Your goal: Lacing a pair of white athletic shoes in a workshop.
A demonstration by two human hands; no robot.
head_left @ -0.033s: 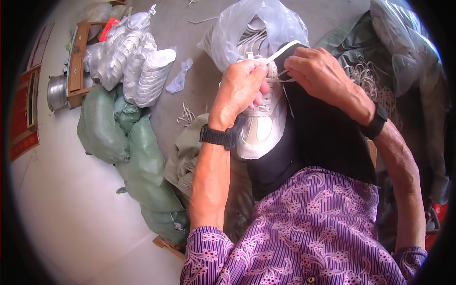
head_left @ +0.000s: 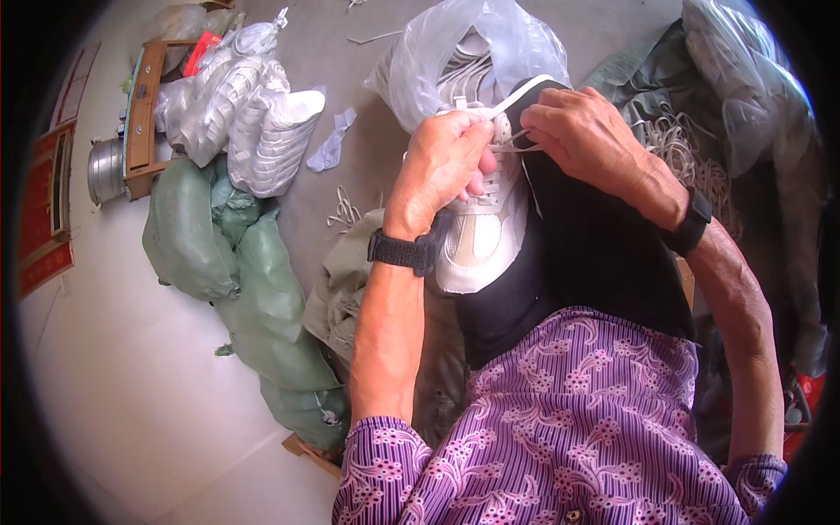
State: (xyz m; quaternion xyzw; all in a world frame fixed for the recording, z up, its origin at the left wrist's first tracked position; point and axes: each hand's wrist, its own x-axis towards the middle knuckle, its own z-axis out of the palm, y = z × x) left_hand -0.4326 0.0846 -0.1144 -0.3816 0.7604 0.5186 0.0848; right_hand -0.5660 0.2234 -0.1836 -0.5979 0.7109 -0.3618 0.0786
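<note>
The work in hand is the lacing of a white shoe [head_left: 477,232], which rests on the black cloth [head_left: 595,254] over the person's lap, directly below both hands. The left hand [head_left: 442,166] is closed on the white lace [head_left: 516,96] at the upper eyelets, fingers pinched together; the right hand [head_left: 582,136] is curled shut on the same lace just beside it, drawing a flat run of it upward. The lower eyelet rows appear already laced; judged from this, only the top rows and the final tightening remain. Beyond the hands lies a clear plastic bag [head_left: 464,52] holding more pale shoes; to the left of the left hand lie green sacks [head_left: 254,289]. Compared with the earlier frame, taken at the same instant, no difference is visible: hands, lace and shoe match in position.
</note>
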